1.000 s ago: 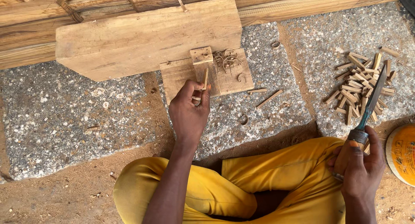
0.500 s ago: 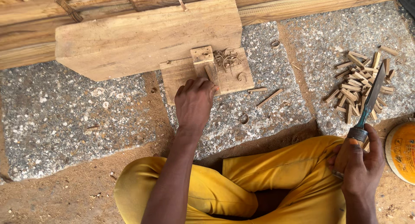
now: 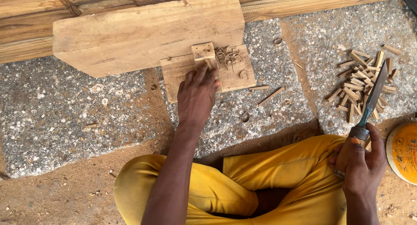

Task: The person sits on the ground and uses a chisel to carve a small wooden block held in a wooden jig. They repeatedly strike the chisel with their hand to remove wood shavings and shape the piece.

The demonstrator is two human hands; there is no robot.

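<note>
Legs [image 3: 269, 181] – crossed, in yellow trousers, at the bottom of the view; the person sits on a sandy floor [image 3: 65, 194].

Right hand [image 3: 360, 162] – closed around the handle of a chisel [image 3: 370, 101], resting by the right knee. The blade points up and away, its tip over a heap of sticks [image 3: 362, 84].

Tin [image 3: 403, 151] – round, yellow-orange, at the right edge just beside the right hand; only part shows.

Slab [image 3: 78, 116] – speckled grey stone, flat on the floor in front of the legs; a second one lies to the right under the heap of sticks, with a sandy gap between.

Loose sticks [image 3: 270, 96] – two short ones on the stone, just right of the small board.

Left hand [image 3: 197, 95] – stretched forward, palm down, fingers close together and laid flat on a small board [image 3: 208, 75]. The fingertips touch a small wooden block [image 3: 203, 51] at the far edge of that board. Whether anything is pinched under the fingers cannot be told.

Shavings [image 3: 228, 55] – a clump of thin curls on the small board, just right of the block.

Plank [image 3: 143, 32] – broad, pale, lying beyond the small board and touching it; the block sits against its near edge.

Beams [image 3: 304, 1] – long timbers across the top of the view, behind the plank.
</note>
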